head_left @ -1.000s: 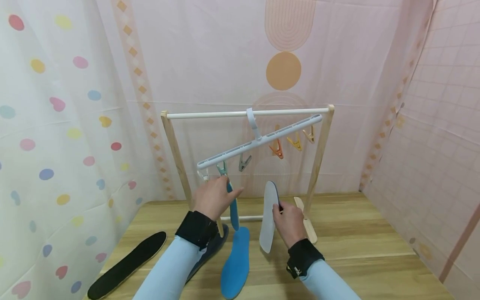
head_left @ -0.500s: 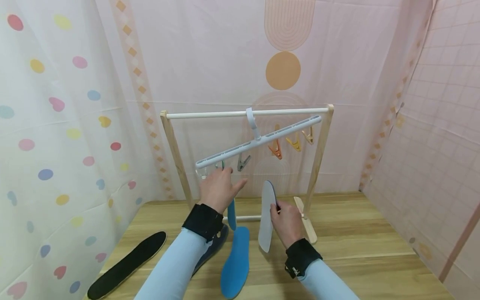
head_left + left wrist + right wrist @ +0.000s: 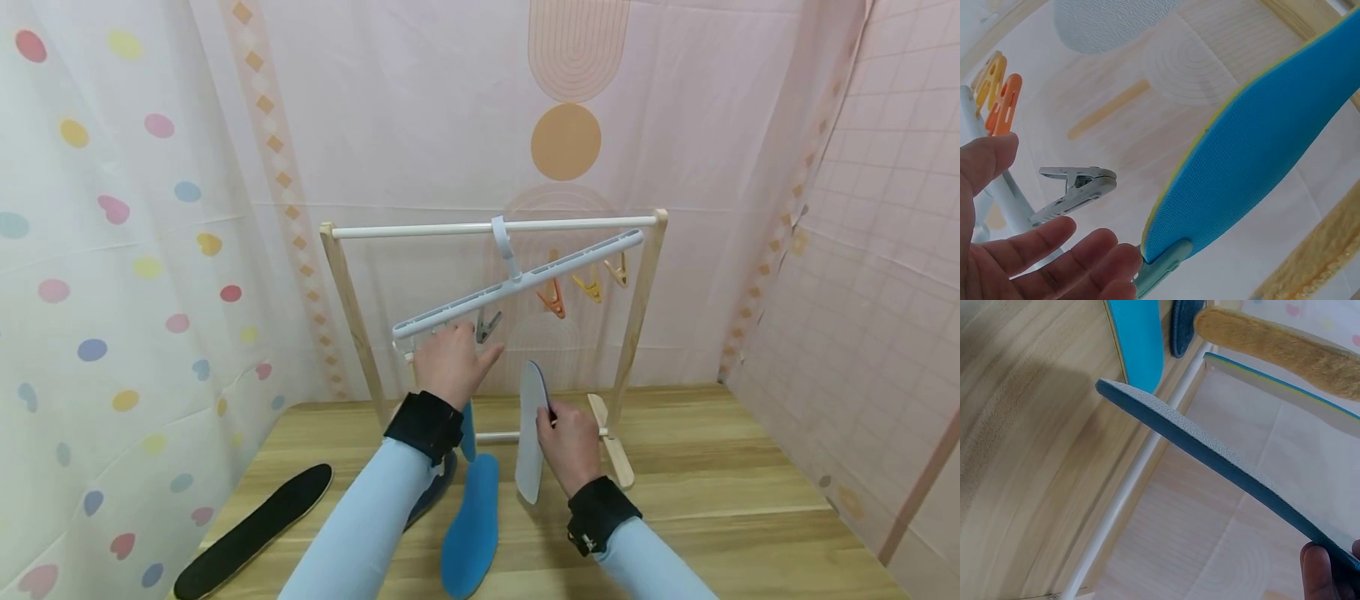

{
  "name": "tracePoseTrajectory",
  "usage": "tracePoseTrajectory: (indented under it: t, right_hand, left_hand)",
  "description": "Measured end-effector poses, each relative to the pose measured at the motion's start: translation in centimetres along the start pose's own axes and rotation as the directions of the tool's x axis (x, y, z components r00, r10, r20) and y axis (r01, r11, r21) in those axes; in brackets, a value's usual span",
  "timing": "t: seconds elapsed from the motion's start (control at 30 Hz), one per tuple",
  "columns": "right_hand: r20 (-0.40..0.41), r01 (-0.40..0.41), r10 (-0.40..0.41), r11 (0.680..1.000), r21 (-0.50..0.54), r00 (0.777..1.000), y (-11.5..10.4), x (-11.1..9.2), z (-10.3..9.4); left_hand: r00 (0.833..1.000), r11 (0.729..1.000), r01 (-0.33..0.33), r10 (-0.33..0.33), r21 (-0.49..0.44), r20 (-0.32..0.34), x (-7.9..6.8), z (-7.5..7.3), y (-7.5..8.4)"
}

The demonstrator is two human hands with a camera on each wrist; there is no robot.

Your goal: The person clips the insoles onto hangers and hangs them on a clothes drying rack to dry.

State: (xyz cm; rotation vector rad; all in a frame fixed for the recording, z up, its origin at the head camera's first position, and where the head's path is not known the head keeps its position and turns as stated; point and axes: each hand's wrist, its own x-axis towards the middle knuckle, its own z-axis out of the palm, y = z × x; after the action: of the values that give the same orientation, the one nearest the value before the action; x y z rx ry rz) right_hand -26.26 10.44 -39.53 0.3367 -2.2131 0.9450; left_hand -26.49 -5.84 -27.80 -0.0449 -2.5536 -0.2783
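1. Hanger [image 3: 517, 285]: tilted, low end at eight o'clock — likely from the weight hanging there.
2. Left hand [image 3: 453, 367]: my fingers spread loosely, thumb apart, gripping nothing; beside the teal clip [image 3: 1163, 266], contact uncertain.
3. Hanging blue insole [image 3: 1254, 147]: hanger's seven o'clock, end held in that clip.
4. Pale insole [image 3: 530, 442]: hanger's six o'clock, near upright — edge pinched in my right hand [image 3: 572, 446], presumably leaving its top free.

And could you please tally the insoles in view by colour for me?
Bright blue insoles: 2
Black insole: 1
Dark blue insole: 1
Tan insole: 1
Whitish insole with dark blue back: 1
Total: 6
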Motion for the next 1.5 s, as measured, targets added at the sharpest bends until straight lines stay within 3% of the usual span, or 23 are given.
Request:
tracePoseTrajectory:
  t: [0.5, 0.73, 1.03, 1.23, 1.5]
  right_hand:
    - [0.012, 0.034, -0.034, 0.998, -0.048, 0.999, -0.3, 0.4, 0.3]
    - [0.025, 0.046, -0.045, 0.998, -0.046, 0.999, -0.3, 0.6, 0.5]
    - [0.025, 0.071, -0.069, 0.995, -0.076, 0.997, -0.6, 0.8, 0.8]
    - [0.035, 0.086, -0.083, 0.992, -0.092, 0.996, -0.8, 0.8, 0.9]
    - [0.058, 0.091, -0.086, 0.992, -0.086, 0.995, -1.2, 0.8, 1.0]
  left_hand:
    - [0.998, 0.998, 0.064, -0.064, 0.004, 0.002, 1.7, 1.4, 0.8]
    - [0.996, 0.997, 0.068, -0.066, 0.029, -0.06, 2.2, 2.2, 0.9]
    - [0.991, 0.993, 0.113, -0.11, 0.034, -0.075, 2.6, 2.8, 1.3]
    - [0.984, 0.991, 0.135, -0.132, 0.017, -0.122, 3.1, 3.3, 1.7]
    - [0.983, 0.99, 0.136, -0.133, 0.02, -0.13, 3.6, 3.4, 2.1]
